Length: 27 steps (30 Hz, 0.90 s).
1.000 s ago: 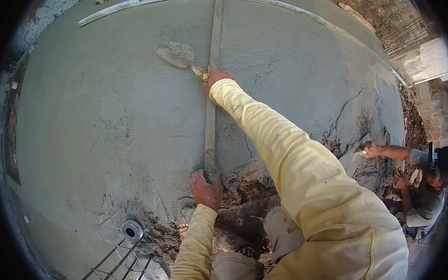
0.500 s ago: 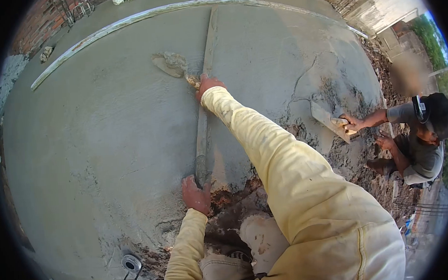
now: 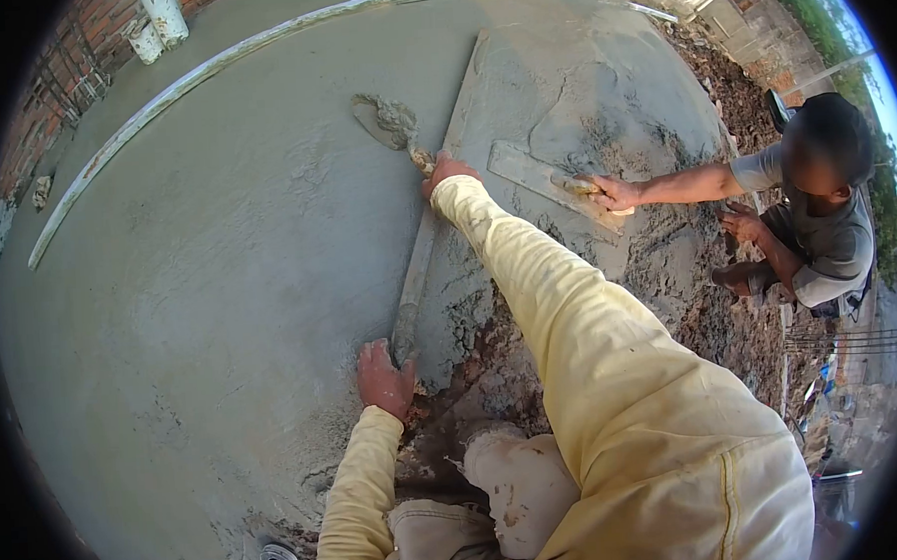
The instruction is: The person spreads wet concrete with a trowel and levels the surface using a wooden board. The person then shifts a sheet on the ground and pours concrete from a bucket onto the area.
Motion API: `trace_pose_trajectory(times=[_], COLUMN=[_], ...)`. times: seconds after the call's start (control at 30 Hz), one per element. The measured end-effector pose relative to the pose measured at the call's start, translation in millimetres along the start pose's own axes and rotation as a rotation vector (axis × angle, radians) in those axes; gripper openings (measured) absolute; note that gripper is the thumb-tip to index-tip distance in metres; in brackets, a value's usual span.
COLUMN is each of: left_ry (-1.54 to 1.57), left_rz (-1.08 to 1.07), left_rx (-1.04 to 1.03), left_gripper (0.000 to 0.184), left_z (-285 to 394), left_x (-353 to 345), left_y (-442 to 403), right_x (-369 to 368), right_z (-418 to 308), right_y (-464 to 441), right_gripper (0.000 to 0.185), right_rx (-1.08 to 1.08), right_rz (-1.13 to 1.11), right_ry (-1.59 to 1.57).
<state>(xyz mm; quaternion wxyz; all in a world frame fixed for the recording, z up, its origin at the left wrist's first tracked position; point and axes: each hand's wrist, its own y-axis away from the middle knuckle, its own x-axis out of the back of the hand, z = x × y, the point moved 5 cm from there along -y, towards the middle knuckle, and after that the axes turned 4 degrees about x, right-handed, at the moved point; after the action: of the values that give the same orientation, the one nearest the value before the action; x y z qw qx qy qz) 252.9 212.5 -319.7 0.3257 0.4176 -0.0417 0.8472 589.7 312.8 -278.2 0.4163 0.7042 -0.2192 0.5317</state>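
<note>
A long narrow straightedge board (image 3: 429,243) lies across the wet concrete (image 3: 217,260). Its near end is gripped by my left hand (image 3: 385,378), fingers on one side and thumb on the other. My right hand (image 3: 451,172) is closed around the handle of a trowel (image 3: 387,123), against the board's left side farther up. Wet mortar sits on the trowel's blade, which points away to the upper left. The fingers of my right hand are partly hidden, so I cannot tell whether they also grip the board.
To the right, a crouching co-worker (image 3: 831,223) holds a rectangular float (image 3: 544,181) on the concrete, close to my right arm. A long pale strip (image 3: 175,92) crosses the far side. White pipes (image 3: 162,17) stand at upper left. A round drain fitting (image 3: 279,559) is at lower left.
The board's far end has swung right, with my right hand and the trowel shifting right too. My left hand stays at the near end. The co-worker's float has moved left, nearer the board.
</note>
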Motion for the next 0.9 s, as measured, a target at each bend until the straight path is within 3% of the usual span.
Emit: trace_pose_trajectory(times=[0.4,0.5,0.7,0.83,0.87,0.9], left_ry=[-0.029,-0.064,-0.115,-0.212,-0.284,-0.278], left_rz=[-0.182,-0.165,-0.389,-0.324,-0.184,-0.205], left_rx=[-0.089,-0.096,0.016,0.023,-0.043,0.007], left_gripper=[0.054,0.054,0.057,0.053,0.052,0.051], left_z=[2,-8,-36,-1,14,32], left_x=[23,23,37,107,136,168], left_y=[10,42,125,209,235,258], right_x=[-22,-31,-40,-8,16,35], right_z=[84,88,104,91,79,67], right_y=[38,68,169,245,268,290], right_gripper=[0.051,0.065,0.07,0.067,0.067,0.065], right_rx=[-0.213,-0.263,-0.365,-0.363,-0.274,-0.201], right_rz=[-0.08,-0.128,-0.272,-0.294,-0.305,-0.307], right_ry=[-0.15,-0.086,-0.136,-0.268,-0.328,-0.468])
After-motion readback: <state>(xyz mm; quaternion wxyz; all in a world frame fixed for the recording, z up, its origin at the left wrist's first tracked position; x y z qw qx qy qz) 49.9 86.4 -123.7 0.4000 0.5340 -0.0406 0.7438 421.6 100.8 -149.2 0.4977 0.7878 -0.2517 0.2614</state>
